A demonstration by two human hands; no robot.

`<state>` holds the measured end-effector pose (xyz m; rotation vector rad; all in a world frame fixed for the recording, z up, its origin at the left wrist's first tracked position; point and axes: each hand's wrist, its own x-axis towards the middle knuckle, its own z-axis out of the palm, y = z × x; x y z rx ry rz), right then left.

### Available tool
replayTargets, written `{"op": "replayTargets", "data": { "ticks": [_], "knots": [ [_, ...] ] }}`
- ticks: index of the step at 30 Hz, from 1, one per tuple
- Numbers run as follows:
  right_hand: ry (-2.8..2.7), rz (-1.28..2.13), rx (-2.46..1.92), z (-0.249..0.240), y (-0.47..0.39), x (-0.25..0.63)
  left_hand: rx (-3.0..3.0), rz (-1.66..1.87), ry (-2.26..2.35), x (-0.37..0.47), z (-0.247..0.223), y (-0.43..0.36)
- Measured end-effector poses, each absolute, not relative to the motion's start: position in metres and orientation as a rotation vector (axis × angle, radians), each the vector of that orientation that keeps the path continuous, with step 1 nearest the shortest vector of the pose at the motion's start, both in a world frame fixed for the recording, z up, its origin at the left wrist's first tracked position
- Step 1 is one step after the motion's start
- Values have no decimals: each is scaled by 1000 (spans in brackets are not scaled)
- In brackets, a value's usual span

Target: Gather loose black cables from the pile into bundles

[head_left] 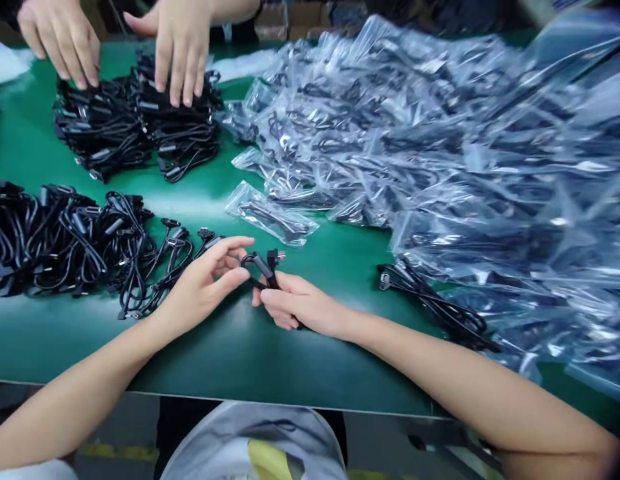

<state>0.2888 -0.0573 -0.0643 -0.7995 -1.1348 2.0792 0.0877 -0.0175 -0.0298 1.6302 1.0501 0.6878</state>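
Near the middle of the green table (230,353), my right hand (295,303) is closed around a folded black cable (263,265), whose metal plug points up and right. My left hand (213,277) is beside it, thumb and fingers apart, its fingertips at the cable's left loop. Loose black cables (135,260) lie just left of my left hand. Above my hands rests a clear bag with a cable inside (273,215). To the right of my right hand is a small bundle of unbagged black cables (435,303).
A large heap of bagged cables (390,133) covers the right side. Across the table, another person's two hands (183,50) press on a pile of black cables (105,127). A row of loose cables (40,240) lines the left. The table's front edge (290,405) runs below my forearms.
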Motion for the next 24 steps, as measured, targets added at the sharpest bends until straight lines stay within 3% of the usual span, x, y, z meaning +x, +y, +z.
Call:
{"op": "replayTargets", "data": {
  "ticks": [3, 9, 24],
  "knots": [
    [-1055, 2184, -819, -64, -59, 285, 1498, 656, 1035, 89, -36, -18],
    [-1390, 1979, -1144, -54, -62, 280, 1418, 649, 1065, 87, -38, -15],
    [-1371, 1992, -1135, -53, -61, 278, 1506, 664, 955, 83, -35, -18]
  ]
}}
